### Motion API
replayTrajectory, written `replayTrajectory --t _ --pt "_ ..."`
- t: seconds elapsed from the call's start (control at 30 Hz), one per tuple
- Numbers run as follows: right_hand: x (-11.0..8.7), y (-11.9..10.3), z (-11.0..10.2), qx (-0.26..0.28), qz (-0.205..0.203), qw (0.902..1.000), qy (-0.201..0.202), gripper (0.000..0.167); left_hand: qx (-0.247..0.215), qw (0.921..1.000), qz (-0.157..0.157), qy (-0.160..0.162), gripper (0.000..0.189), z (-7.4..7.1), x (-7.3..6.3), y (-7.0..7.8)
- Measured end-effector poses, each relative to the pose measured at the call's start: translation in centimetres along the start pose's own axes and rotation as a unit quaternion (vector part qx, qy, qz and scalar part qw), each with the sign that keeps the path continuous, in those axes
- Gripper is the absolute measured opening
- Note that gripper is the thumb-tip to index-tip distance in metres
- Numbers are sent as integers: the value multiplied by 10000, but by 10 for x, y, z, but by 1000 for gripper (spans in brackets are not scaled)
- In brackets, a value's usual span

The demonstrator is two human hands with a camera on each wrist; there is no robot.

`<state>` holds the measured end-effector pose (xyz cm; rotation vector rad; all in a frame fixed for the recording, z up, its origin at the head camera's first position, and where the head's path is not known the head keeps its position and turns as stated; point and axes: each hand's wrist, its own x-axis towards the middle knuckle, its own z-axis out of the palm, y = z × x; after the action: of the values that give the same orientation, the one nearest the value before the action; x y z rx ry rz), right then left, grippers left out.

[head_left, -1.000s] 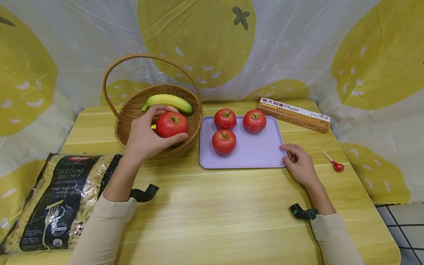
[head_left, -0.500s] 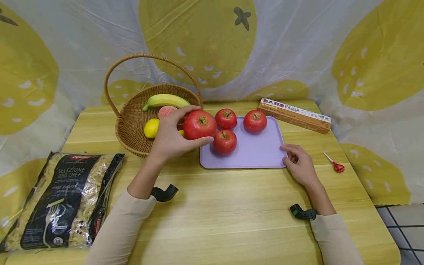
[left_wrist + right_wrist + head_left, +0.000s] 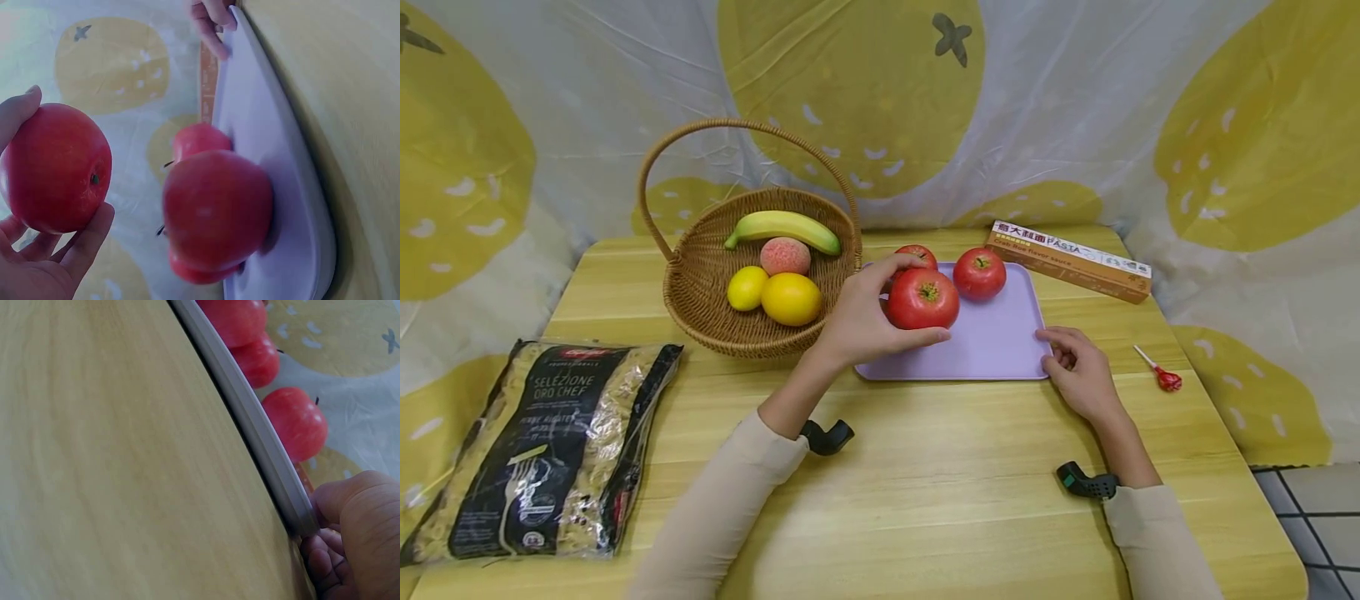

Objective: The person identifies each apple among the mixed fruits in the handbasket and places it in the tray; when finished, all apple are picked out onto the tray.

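Note:
Thumb and fingers of my left hand [image 3: 867, 323] grip a red apple [image 3: 923, 302], held above the left part of the lilac tray [image 3: 992, 354]. In the left wrist view this held apple [image 3: 59, 169] is well apart from the apples on the tray. One tray apple [image 3: 980, 275] sits toward the back right; another [image 3: 917, 254] is partly covered. A third tray apple [image 3: 215, 209] shows in the left wrist view but is hidden behind my hand in the head view. My right hand [image 3: 1078, 371] pinches the tray's right edge, thumb above and fingers under the rim [image 3: 303, 515].
Left of the tray stands a wicker basket [image 3: 700, 312] with a tall handle, holding a banana [image 3: 786, 227], a peach [image 3: 786, 256] and two lemons [image 3: 792, 300]. A pasta bag [image 3: 546, 450] lies front left. Behind the tray is a pasta box [image 3: 1067, 260]; a lollipop [image 3: 1167, 379] lies right.
My left hand has carried the apple rightward from over the basket to over the tray, uncovering the peach and lemons. The right hand stays on the tray's edge.

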<state>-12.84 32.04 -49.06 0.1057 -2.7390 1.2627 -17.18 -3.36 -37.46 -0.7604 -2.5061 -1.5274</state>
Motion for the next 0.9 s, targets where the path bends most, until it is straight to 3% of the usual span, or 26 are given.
replayTrajectory --t 0.4,0.67,0.9 --pt "-1 1 0 -106 -21 9999 -22 35 -80 9989 -265 -390 77 51 15 -3" --pt "0 0 0 -154 7 9998 -83 36 363 9960 -384 -715 80 82 20 -7" --pt "0 -1 1 -66 -88 9999 59 35 387 9927 -611 -966 87 107 20 -11"
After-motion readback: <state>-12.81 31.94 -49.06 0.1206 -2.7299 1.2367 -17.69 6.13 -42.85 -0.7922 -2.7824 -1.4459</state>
